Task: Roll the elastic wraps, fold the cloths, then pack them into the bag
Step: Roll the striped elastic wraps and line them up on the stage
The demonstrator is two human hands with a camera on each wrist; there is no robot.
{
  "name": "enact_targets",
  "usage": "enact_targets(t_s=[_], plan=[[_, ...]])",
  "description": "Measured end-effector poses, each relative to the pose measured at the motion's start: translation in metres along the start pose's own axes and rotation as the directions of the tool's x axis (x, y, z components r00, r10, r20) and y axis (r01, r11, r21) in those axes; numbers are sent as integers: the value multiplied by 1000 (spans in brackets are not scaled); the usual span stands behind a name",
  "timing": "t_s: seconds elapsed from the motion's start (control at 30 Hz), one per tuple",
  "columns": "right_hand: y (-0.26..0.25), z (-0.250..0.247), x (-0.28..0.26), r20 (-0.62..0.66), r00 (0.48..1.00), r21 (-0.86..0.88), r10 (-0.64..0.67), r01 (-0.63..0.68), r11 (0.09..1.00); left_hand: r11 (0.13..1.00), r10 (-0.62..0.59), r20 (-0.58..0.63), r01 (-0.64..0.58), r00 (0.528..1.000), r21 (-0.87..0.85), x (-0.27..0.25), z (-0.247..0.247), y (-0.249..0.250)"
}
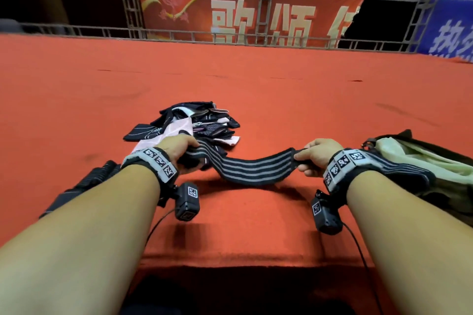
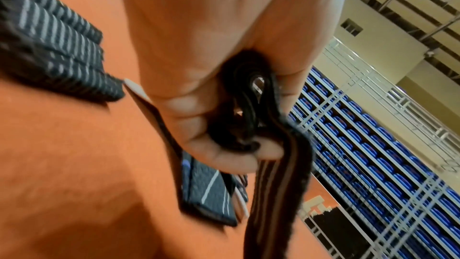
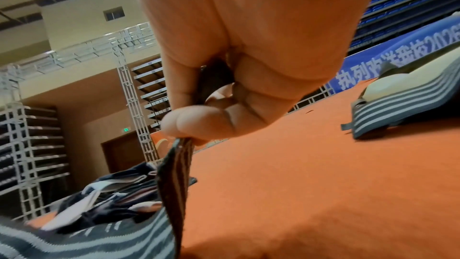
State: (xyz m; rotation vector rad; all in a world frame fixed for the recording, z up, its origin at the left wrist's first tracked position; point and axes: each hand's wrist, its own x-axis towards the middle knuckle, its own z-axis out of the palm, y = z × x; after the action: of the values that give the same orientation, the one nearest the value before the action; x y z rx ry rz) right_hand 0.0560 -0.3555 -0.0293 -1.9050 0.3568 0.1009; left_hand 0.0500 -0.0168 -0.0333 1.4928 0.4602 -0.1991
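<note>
- The left hand (image 1: 179, 149) is gripping one end of a striped elastic wrap (image 1: 245, 167), fingers (image 2: 224, 157) curled tight around it.
- The right hand (image 1: 318, 155) is pinching the other end between thumb and fingers (image 3: 199, 123).
- The wrap is sagging between both hands, just over the orange surface (image 1: 256, 89).
- A pile of cloths (image 1: 197, 120) is lying behind the left hand.
- The bag (image 1: 435, 161) is sitting at the right, with another wrap (image 3: 398, 101) lying beside it.

Red carpet (image 1: 256, 79), blue seating (image 2: 373, 145) behind.

Both forearms are showing bare; each wrist is wearing a grey band (image 1: 160, 163) of black-and-white square markers; black cabled camera boxes (image 1: 187, 202) are hanging beneath.
</note>
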Motion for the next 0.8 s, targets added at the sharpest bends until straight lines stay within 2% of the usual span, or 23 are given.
enact_targets(t_s=[0.13,0.23,0.3,0.43,0.53,0.63,0.8], plan=[[-12,32,-3,66,998,21,-22,21,1000,991,-6,-74,-4,997,-136,-18,-38,15],[-7,42,-6,108,994,-10,16,-15,1000,976,-14,-105,-9,994,-219,-26,-57,20],[6,41,-5,73,995,-65,65,-60,996,987,-29,-120,9,992,-162,-26,-62,18],[40,41,6,-6,981,-131,196,-195,972,994,-32,-141,46,990,104,-11,-57,8],[49,33,15,-23,973,-184,228,-228,956,977,-4,-63,17,998,211,-3,-35,2],[59,21,25,-25,984,-199,177,-179,964,967,-9,29,2,1000,254,5,-10,0],[81,23,31,-27,971,-178,238,-239,955,950,-19,204,-46,979,310,15,41,-2]])
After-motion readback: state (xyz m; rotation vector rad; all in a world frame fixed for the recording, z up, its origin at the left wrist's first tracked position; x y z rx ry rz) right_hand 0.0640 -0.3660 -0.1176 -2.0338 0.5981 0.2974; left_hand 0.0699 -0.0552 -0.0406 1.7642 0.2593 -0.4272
